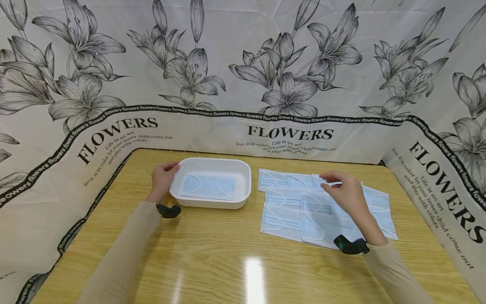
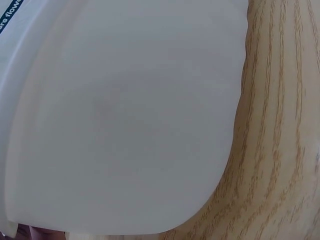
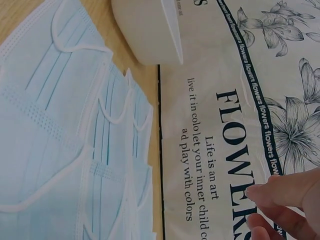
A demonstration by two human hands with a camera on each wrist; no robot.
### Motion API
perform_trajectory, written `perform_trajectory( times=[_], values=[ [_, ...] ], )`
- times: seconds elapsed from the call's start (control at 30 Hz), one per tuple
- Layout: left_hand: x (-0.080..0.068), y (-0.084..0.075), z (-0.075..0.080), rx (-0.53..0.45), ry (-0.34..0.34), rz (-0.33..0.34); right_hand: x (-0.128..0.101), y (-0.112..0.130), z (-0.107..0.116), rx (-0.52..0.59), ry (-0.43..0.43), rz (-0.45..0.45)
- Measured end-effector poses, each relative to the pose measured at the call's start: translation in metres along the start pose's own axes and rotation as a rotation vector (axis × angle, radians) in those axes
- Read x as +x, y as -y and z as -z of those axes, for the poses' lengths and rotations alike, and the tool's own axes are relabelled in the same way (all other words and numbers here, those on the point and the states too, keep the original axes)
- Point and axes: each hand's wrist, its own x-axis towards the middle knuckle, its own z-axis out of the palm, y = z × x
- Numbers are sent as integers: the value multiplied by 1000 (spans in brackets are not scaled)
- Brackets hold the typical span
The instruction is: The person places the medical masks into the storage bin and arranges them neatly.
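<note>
A white plastic tub [image 1: 210,204] stands on the left half of the table, with one light-blue face mask [image 1: 209,188] lying flat inside. My left hand [image 1: 163,179] holds the tub's rim at its left end. The left wrist view is filled by the tub's outer wall [image 2: 130,125], with a bit of finger low in the corner. Over the spread of overlapping blue face masks [image 1: 282,217] on the right hovers my right hand [image 1: 345,192]. Its thumb and fingers are bent slightly and apart, with nothing between them, as the right wrist view also shows.
A wooden table [image 1: 212,253] carries everything. White cloth [image 1: 212,135] printed with flowers and lettering rises behind the table and along both sides. Dark wrist cameras sit on both wrists.
</note>
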Motion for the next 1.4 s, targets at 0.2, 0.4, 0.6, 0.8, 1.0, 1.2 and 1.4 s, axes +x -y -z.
perform_trajectory(
  times=[0.2,0.4,0.6,0.8,1.0,1.2,1.4],
  values=[
    [-1,0,0,-1,-9,-11,-8,-9,3,2,20,-21],
    [-3,-1,1,7,-8,-21,-16,-22,0,17,63,-28],
    [-5,-1,1,-11,0,-20,-23,-33,0,23,100,-6],
    [-6,-1,1,-22,2,-12,-27,-43,3,-3,137,-19],
    [-3,0,1,-33,-5,-14,-32,-55,9,10,157,-43],
    [-2,-1,0,-20,-4,-33,-38,-68,11,30,177,-60],
    [-3,-1,1,-9,-8,-47,-45,-79,16,28,224,-98]
  ],
)
